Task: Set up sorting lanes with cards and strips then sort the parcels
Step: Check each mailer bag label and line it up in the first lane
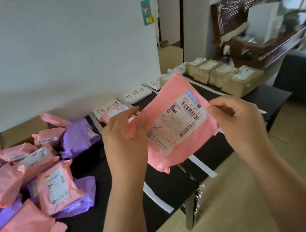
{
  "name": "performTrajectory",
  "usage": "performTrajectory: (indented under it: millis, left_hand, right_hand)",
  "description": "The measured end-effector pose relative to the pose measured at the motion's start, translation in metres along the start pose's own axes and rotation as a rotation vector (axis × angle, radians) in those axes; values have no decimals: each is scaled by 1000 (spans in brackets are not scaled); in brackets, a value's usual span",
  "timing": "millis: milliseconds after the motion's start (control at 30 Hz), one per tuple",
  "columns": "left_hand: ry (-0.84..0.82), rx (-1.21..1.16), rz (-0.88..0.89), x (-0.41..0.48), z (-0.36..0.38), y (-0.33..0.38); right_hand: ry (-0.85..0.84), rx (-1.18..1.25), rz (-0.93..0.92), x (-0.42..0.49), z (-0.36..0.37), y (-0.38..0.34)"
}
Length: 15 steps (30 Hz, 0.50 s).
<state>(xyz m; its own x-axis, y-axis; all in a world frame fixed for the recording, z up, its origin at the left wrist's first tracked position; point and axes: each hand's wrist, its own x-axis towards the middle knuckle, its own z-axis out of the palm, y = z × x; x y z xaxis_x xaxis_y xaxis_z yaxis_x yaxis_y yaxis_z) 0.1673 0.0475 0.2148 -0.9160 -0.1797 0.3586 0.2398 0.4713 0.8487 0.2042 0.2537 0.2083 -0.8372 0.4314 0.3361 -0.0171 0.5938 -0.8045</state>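
I hold a pink parcel with a white shipping label up over the black table. My left hand grips its left edge and my right hand pinches its right edge. White handwritten cards stand along the table's far edge, and white strips divide the top into lanes. One pink parcel lies in the first lane under its card. A heap of pink and purple parcels covers the table's left end.
Several brown cardboard boxes sit in a row at the far right of the table. A cardboard box stands behind the heap. A dark wooden bench is beyond, with a doorway at the back.
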Motion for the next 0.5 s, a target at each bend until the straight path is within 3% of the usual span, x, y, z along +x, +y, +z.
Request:
performTrajectory:
  millis: [133, 300, 400, 500]
  left_hand:
    - [182, -36, -63, -24, 57, 18]
    - [-95, -136, -373, -42, 128, 28]
    - [-235, -147, -380, -44, 168, 29]
    - [-236, -115, -352, -33, 200, 29]
  right_hand:
    - [40, 69, 45, 17, -47, 49]
    - [132, 176, 144, 42, -87, 97]
    - [131, 181, 232, 61, -96, 124]
    - [135, 191, 304, 83, -95, 149]
